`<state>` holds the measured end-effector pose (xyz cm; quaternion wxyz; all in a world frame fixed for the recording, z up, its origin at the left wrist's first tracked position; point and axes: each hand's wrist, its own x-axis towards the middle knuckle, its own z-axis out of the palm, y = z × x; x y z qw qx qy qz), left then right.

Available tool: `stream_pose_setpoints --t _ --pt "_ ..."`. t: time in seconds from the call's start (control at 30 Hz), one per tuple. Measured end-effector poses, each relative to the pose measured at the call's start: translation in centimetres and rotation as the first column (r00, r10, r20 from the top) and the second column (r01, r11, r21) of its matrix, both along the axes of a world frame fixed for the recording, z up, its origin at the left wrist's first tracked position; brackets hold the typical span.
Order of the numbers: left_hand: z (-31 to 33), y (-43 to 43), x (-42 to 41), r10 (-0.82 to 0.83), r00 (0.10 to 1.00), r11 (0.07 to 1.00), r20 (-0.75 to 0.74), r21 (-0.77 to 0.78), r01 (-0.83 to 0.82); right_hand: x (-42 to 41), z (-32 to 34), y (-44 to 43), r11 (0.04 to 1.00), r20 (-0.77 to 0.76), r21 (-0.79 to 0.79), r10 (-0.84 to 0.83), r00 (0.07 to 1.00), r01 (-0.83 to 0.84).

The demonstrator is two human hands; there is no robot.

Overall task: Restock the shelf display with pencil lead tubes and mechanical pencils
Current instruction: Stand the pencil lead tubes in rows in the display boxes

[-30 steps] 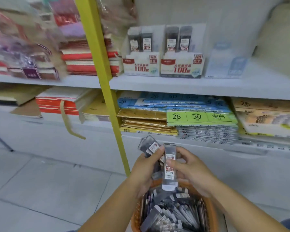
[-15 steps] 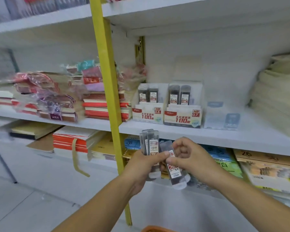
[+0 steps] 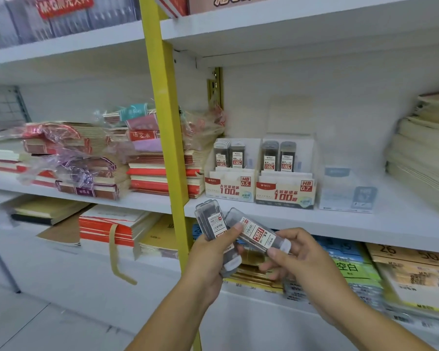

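My left hand grips a small stack of clear pencil lead tubes with red and white labels, held upright in front of the shelf edge. My right hand pinches a single lead tube that lies tilted, its label facing up, touching the stack. On the middle shelf behind them stand two display boxes, the HB 0.5 box and the HB 0.7 box, each with a couple of tubes upright inside.
A yellow upright post rises just left of my hands. Stacked notebooks fill the shelf left of the boxes, a clear plastic box stands to their right, and paper stacks lie at far right. Paper packs fill the shelf below.
The view has swung up from the basket to the shelf. Both hands rose with the tubes, and the right hand's tube has turned from upright to lying tilted sideways.
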<state>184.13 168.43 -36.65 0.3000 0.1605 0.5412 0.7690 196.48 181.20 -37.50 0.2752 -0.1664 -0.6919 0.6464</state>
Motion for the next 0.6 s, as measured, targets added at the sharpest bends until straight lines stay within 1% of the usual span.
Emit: stream_pose_setpoints --t 0.07,0.13,0.17,0.27,0.33,0.4,0.5,0.53,0.6 --pt "0.3 -0.3 -0.1 -0.006 1.0 1.0 -0.014 0.028 0.007 0.0 0.5 0.1 0.999 -0.035 -0.046 -0.014 0.999 0.012" --pt "0.6 -0.6 -0.4 0.001 0.999 0.999 -0.05 0.036 0.0 -0.1 1.3 0.3 0.999 -0.053 -0.039 -0.026 0.998 0.024" --pt "0.7 -0.7 -0.7 0.009 0.997 0.999 -0.071 0.041 -0.006 -0.2 1.9 0.4 0.999 -0.051 0.009 -0.038 0.998 0.039" --pt "1.4 -0.9 -1.5 0.022 0.993 0.997 -0.114 0.072 -0.014 -0.6 4.9 0.6 0.962 -0.05 0.257 -0.077 0.996 0.087" --pt "2.0 -0.9 -2.2 0.043 0.989 0.995 -0.141 0.097 -0.03 -1.3 8.0 0.8 0.939 -0.119 0.327 -0.072 0.99 0.108" --pt "2.6 -1.0 -3.0 0.081 0.984 0.991 -0.157 0.121 -0.062 -2.4 11.3 1.6 0.912 -0.183 0.369 -0.118 0.976 0.179" --pt "3.3 -1.0 -4.6 0.159 0.972 0.981 -0.171 0.142 -0.136 -4.7 15.9 3.4 0.828 -0.231 0.499 -0.16 0.96 0.258" --pt "3.5 -1.0 -5.1 0.188 0.968 0.974 -0.163 0.157 -0.163 -5.6 17.0 3.9 0.778 -0.215 0.57 -0.17 0.962 0.265" --pt "3.6 -0.8 -5.9 0.242 0.959 0.96 -0.149 0.181 -0.214 -7.5 18.4 4.9 0.639 -0.149 0.729 -0.201 0.968 0.245"
